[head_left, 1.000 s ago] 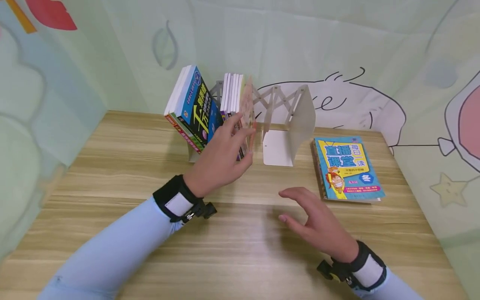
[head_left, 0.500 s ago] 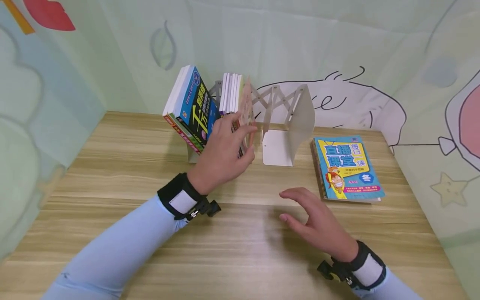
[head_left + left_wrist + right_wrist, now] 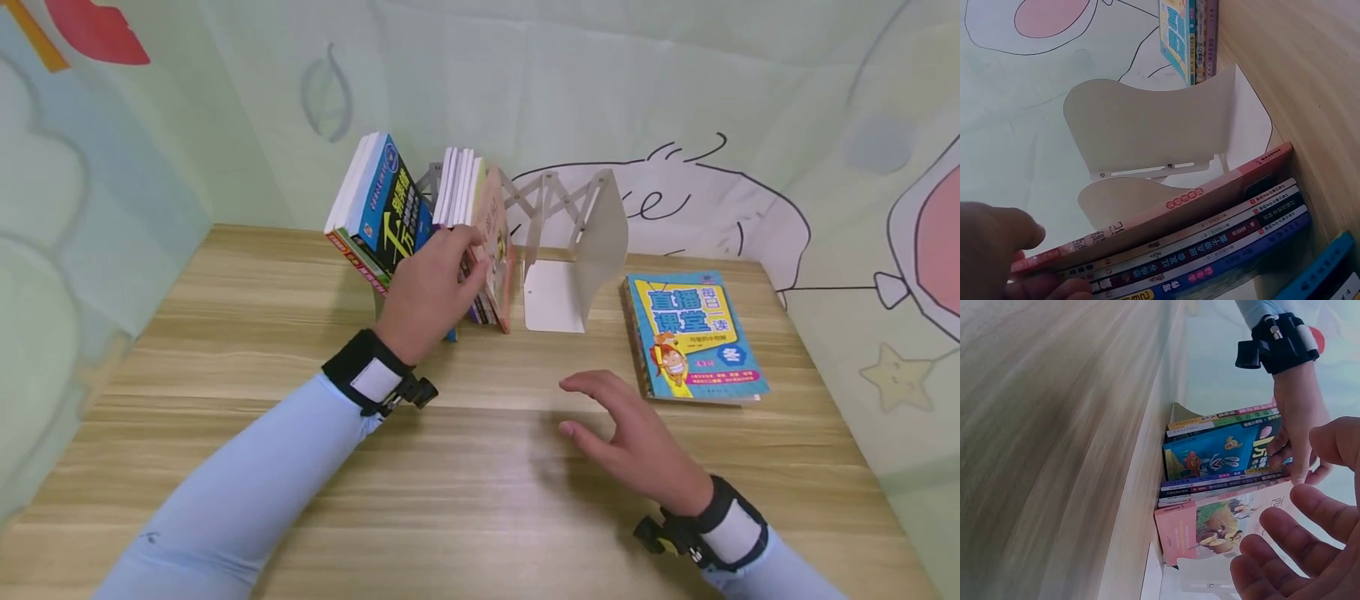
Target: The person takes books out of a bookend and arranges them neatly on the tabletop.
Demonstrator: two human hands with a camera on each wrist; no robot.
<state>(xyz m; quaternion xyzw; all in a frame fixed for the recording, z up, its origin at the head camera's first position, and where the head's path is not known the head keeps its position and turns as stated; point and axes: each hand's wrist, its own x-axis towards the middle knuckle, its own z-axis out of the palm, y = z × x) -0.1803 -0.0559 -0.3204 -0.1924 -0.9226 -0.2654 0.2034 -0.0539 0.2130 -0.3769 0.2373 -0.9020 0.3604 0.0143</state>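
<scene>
My left hand [image 3: 431, 287] is at the row of thin upright books [image 3: 459, 187], its thumb and fingers at both sides of the pink book [image 3: 1166, 215] near the top of its spine. That pink book stands at the row's right end and leans left with the others. Just left of the hand, the thick blue-black book [image 3: 397, 208] and its neighbours lean in the book rack. My right hand [image 3: 637, 442] hovers over the table with thumb and fingers spread and nothing in them. In the right wrist view its fingers [image 3: 1313, 512] overlap the pink book's edge.
The white metal book rack [image 3: 603, 221] has crossed bars at the back and an upright end plate on the right. A small stack of books [image 3: 697, 337], blue and yellow on top, lies flat on the wooden table [image 3: 480, 500]. A printed cloth hangs behind.
My left hand has drawn left, off the pink book's right cover to the spines. The thin books and the pink book have tipped a little left. My right hand has barely moved.
</scene>
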